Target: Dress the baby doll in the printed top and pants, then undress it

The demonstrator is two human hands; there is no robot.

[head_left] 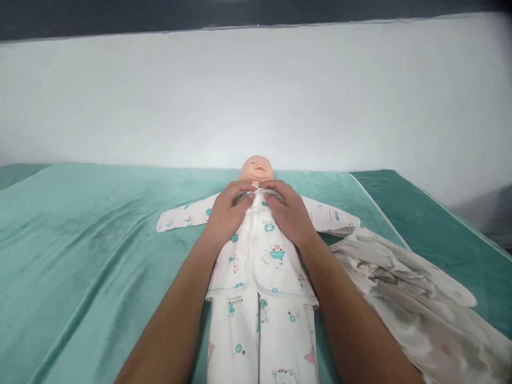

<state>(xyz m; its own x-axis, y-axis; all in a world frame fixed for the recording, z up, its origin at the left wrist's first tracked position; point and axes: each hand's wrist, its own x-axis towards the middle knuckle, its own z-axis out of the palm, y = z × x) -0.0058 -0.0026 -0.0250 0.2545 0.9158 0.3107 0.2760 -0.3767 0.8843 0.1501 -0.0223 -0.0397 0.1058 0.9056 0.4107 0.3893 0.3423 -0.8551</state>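
A baby doll (pixel 257 168) lies on its back with its head toward the wall. It wears a white printed pajama top (pixel 256 264) with buttons down the front, sleeves spread to both sides. Below it, matching pajama pants (pixel 236 341) cover the legs. My left hand (pixel 229 212) rests on the chest, thumb and fingers closed on the top at the left of the collar. On the other side of the collar, my right hand (pixel 288 209) grips the top in the same way. White cloth at the neckline shows between my fingertips, which partly hide the collar.
A light green blanket (pixel 80 256) lies wrinkled under the doll, over a darker green cover (pixel 432 229). Crumpled white printed cloth (pixel 404 293) lies at the right, by the doll's sleeve. A white wall (pixel 256 96) stands behind the bed.
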